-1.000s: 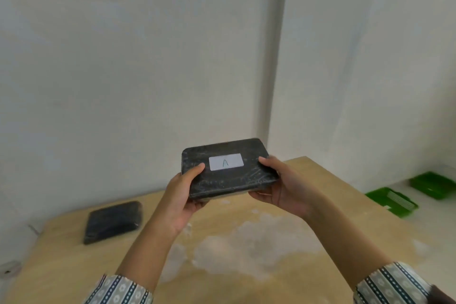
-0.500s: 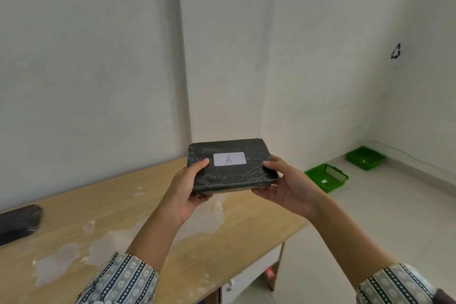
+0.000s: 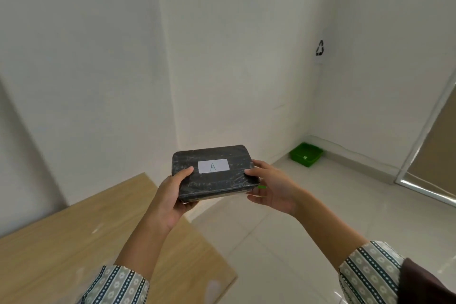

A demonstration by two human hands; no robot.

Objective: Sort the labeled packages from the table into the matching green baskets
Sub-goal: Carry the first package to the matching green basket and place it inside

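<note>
— Status of the package?

— Black wrapped package [image 3: 214, 172], white label [image 3: 213, 166] reading "A" face up, held level in the air past the table [image 3: 74, 237]'s far right corner. My left hand [image 3: 170, 195] clamps its left end, thumb on top; my right hand [image 3: 272, 186] clamps the right end likewise.

— Baskets?

— One green basket [image 3: 306, 154] on the floor, in the room's corner, well apart from the package.

The flat rectangular package wrapped in glossy black plastic [image 3: 213, 171] carries a white label [image 3: 213, 166] with a grey letter A. The open plastic basket [image 3: 306, 154] is bright green. The wooden table [image 3: 74, 242] is pale tan with whitish smears. Both cloth sleeves [image 3: 370, 271] are grey-green with dark dotted stripes. The wall sign [image 3: 320, 48] shows a black recycling mark on white.
</note>
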